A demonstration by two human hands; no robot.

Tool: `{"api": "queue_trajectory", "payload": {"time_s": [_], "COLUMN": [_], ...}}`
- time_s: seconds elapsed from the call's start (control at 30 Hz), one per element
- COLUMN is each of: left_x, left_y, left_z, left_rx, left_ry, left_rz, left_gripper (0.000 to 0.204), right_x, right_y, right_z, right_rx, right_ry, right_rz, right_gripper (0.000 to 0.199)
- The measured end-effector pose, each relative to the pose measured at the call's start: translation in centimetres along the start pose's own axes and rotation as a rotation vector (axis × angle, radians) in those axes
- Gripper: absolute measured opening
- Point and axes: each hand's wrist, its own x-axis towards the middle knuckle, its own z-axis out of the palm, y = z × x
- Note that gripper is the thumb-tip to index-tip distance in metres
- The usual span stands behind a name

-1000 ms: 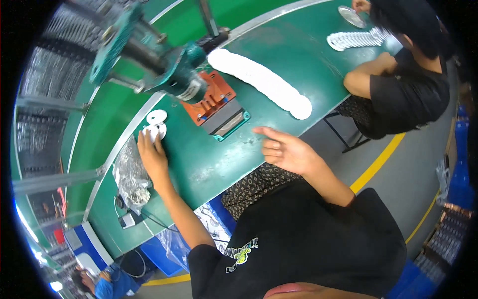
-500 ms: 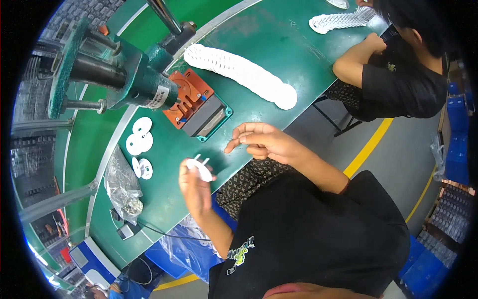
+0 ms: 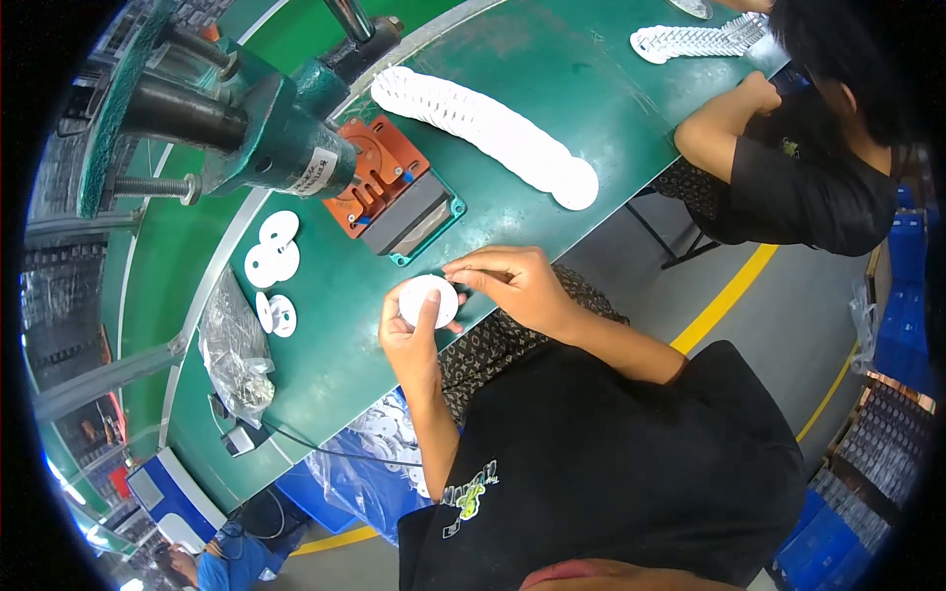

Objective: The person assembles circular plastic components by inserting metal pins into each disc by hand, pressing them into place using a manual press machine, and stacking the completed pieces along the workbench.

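My left hand (image 3: 412, 347) grips a round white plastic disc (image 3: 415, 296), its thumb lying across the flat face and its fingers behind. My right hand (image 3: 527, 290) is beside the disc's upper right edge with thumb and fingertips pinched together. Whatever the pinch holds, if anything, is too small to make out. Both hands are over the near edge of the green table (image 3: 345, 364). Just beyond them stands an orange and grey fixture (image 3: 392, 160) on a green base, under a green bench press (image 3: 281, 138).
A long overlapping row of white discs (image 3: 483, 130) stretches across the table behind the fixture. Several loose discs (image 3: 280, 229) and a clear plastic bag (image 3: 232, 345) lie at left. Below the edge is a bagged heap of white parts (image 3: 384, 433). A co-worker (image 3: 808, 167) sits at right.
The disc has turned from tilted, with thin prongs showing, to flat face up. My left hand has moved right and my right hand slightly left, bringing its fingertips to the disc's edge.
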Motion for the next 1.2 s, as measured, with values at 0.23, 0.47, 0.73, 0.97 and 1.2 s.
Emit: {"api": "queue_trajectory", "payload": {"time_s": [0.23, 0.47, 0.73, 0.97, 1.2], "left_x": [0.1, 0.1, -0.2, -0.2, -0.8], "left_y": [-0.3, -0.4, -0.7, 0.3, 3.0], "left_z": [0.3, 0.6, 0.5, -0.7, 1.1], "left_rx": [0.018, 0.064, 0.091, 0.263, 1.102], "left_ry": [-0.002, 0.053, 0.024, -0.075, 0.092], "left_rz": [0.025, 0.057, 0.075, 0.147, 0.706], "left_gripper": [0.023, 0.022, 0.021, 0.031, 0.039], "right_x": [-0.1, -0.5, -0.5, 0.4, 2.3], "right_y": [0.7, 1.0, 0.6, -0.7, 0.4], "right_z": [0.0, 0.3, 0.6, -0.4, -0.5], "right_rx": [-0.048, -0.398, -0.542, 0.051, 0.255], "right_ry": [-0.01, 0.056, 0.03, -0.314, -0.253], "right_rz": [-0.023, -0.27, -0.326, 0.242, 0.324], "right_gripper": [0.015, 0.015, 0.023, 0.041, 0.02]}}
